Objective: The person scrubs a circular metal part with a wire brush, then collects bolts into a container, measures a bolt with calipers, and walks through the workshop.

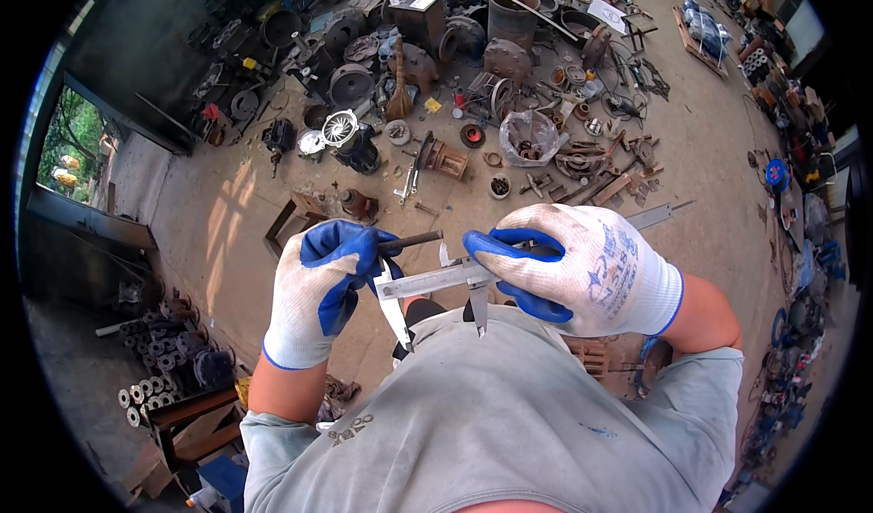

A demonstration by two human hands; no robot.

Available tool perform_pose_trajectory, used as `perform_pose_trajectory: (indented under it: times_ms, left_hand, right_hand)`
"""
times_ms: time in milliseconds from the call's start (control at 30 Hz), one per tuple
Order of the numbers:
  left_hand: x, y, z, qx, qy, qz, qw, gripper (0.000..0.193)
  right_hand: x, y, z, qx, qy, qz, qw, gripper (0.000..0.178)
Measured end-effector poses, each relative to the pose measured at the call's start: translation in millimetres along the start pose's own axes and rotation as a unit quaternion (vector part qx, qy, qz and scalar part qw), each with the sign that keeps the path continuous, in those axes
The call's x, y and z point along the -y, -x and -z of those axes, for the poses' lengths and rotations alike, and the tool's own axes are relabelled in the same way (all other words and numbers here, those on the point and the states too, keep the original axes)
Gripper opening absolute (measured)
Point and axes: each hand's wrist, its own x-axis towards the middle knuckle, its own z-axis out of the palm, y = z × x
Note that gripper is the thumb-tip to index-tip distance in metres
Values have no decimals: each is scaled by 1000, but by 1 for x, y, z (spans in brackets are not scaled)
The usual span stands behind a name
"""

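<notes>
Scattered metal parts [509, 85] cover the concrete floor [718, 149] below. At chest height, a dark rod [411, 239] is pinched in the left hand [318, 290] for gauging. The steel caliper [446, 278] is gripped by the right hand [573, 263], thumb apparently on the slide.

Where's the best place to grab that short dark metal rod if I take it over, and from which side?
Probably the bare end of the short dark metal rod, approached from the person's right. The left hand covers its other end, and the steel vernier caliper, held by the right hand, sits just below it.
</notes>
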Motion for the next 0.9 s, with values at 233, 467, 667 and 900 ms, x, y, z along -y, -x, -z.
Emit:
perform_pose_trajectory:
  times_ms: [233, 467, 667, 900]
  left_hand:
    - [7, -1, 6, 2, 11, -10, 1000, 18]
    - [15, -5, 16, 3, 24, 10, 1000, 19]
    - [20, -12, 20, -8, 41, 32, 999, 23]
    - [44, -27, 54, -41, 132, 113, 984, 34]
  right_hand:
    - [1, -3, -1, 13, 3, -3, 1000, 63]
    - [-6, -8, -7, 21, -17, -5, 1000, 67]
    - [-15, -15, -18, 15, -48, -9, 999, 65]
    - [-34, -24, -51, 11, -111, -44, 993, 57]
